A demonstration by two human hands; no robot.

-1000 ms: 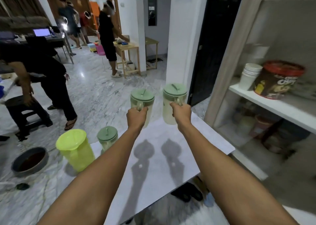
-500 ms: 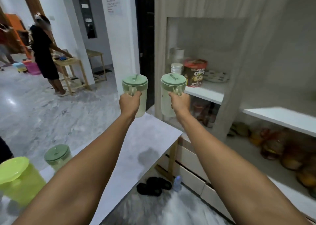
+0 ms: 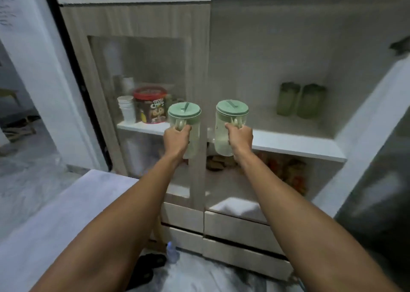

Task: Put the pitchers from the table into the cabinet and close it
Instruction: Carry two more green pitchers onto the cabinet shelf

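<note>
I hold two clear pitchers with pale green lids by their handles, upright and side by side in the air before the cabinet. My left hand (image 3: 176, 141) grips the left pitcher (image 3: 185, 118); my right hand (image 3: 240, 139) grips the right pitcher (image 3: 230, 118). The cabinet's right half stands open, its white shelf (image 3: 295, 144) at about hand height. Two more green pitchers (image 3: 300, 100) stand at the back of that shelf. The left pitcher hangs in front of the shut glass door (image 3: 142, 69).
Behind the glass door stand a red-lidded cereal tub (image 3: 150, 105) and stacked white cups (image 3: 127, 109). The open door (image 3: 377, 114) juts out at right. The white table (image 3: 66, 214) lies at lower left, drawers (image 3: 235, 227) below the shelves, dark sandals (image 3: 146, 267) on the floor.
My view has swung right from the room to face the cabinet, and both pitchers have travelled with my hands from above the table to in front of the shelf.
</note>
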